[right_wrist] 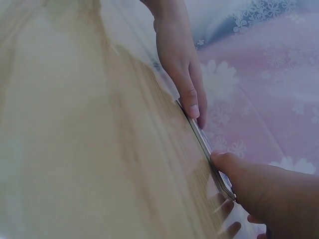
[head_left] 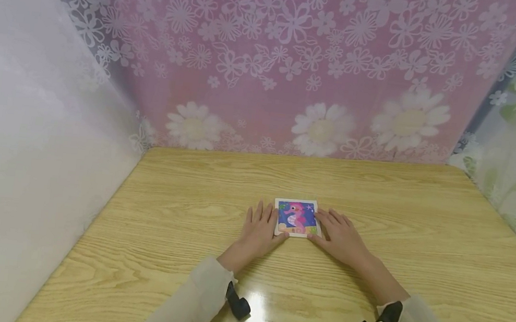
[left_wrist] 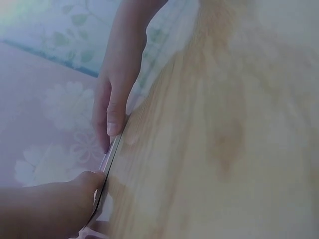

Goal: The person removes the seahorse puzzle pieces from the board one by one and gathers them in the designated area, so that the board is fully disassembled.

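Note:
A small square picture board [head_left: 296, 218] with a white border and a pink seahorse on blue is at the middle of the wooden table. My left hand [head_left: 260, 231] is at its left side, fingers straight and pointing away, thumb at the near left corner. On the opposite side my right hand [head_left: 340, 239] touches the right edge with its fingertips, thumb at the near right corner. The left wrist view shows the board's thin edge [left_wrist: 112, 154] low along the tabletop. Seen from the right wrist, the thumb [right_wrist: 224, 160] rests on that edge.
The wooden table [head_left: 180, 184] extends around the board. A pink flowered curtain [head_left: 266, 78] hangs behind its far edge, with pale sheets [head_left: 46, 107] at the sides. Each wrist carries a black strap camera [head_left: 238, 303].

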A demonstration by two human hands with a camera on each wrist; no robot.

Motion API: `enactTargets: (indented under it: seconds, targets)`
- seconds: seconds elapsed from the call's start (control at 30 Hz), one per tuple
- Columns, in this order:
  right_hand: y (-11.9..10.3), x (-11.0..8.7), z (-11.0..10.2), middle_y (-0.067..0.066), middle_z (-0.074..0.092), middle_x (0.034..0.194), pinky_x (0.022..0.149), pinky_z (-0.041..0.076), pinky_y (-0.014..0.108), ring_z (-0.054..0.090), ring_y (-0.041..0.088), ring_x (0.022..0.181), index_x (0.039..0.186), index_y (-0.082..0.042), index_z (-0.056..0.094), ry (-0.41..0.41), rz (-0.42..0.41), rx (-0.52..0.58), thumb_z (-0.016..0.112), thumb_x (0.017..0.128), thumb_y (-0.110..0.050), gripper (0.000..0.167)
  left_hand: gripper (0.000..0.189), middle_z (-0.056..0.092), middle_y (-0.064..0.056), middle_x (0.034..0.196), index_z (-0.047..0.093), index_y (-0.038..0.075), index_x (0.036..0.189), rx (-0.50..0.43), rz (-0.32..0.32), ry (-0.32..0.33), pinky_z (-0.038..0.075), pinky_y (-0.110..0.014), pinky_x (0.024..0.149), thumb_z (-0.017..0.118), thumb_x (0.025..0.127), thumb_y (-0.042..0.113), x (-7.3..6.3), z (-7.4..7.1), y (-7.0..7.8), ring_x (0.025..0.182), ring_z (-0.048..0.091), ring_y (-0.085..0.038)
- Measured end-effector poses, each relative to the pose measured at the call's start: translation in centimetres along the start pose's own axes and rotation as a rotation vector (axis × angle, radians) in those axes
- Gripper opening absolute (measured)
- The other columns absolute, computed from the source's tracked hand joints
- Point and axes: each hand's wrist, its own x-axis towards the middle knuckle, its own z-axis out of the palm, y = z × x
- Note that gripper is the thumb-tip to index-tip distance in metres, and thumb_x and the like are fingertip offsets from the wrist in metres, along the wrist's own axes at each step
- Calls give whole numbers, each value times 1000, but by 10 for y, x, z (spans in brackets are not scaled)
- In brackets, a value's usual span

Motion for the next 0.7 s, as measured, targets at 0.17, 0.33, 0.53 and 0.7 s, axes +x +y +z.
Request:
enactTargets:
  seconds: [0.17, 0.33, 0.53, 0.7]
  targets:
    - [-3, -4, 0, 18, 43, 136, 99, 21, 57, 31, 41, 126, 133, 0, 46, 14, -11, -7, 56, 87, -47, 66, 76, 19, -14, 149, 25, 5, 145, 23, 1, -22, 7, -51, 106, 29, 93, 60, -5, -1, 1, 136, 6, -35]
    - [-6, -8, -1, 18, 43, 135, 100, 21, 57, 32, 41, 126, 132, 0, 47, 27, -18, -7, 58, 87, -46, 65, 75, 19, -16, 149, 26, 4, 145, 20, 13, -20, 7, -52, 105, 30, 93, 59, -9, -2, 3, 136, 6, -36]
    - [-10, -12, -3, 18, 42, 137, 101, 19, 57, 31, 41, 126, 132, 0, 47, 12, -10, -13, 58, 87, -45, 65, 76, 20, -15, 149, 27, 4, 144, 34, 23, -11, 9, -52, 105, 29, 93, 60, -14, -2, 4, 135, 6, -36]
    - [-13, -15, -4, 17, 41, 138, 101, 19, 57, 30, 41, 127, 133, 0, 46, 2, -4, -10, 58, 87, -45, 65, 77, 21, -16, 148, 27, 4, 144, 31, 17, -5, 9, -52, 105, 30, 92, 60, -17, -1, 5, 135, 7, -36]
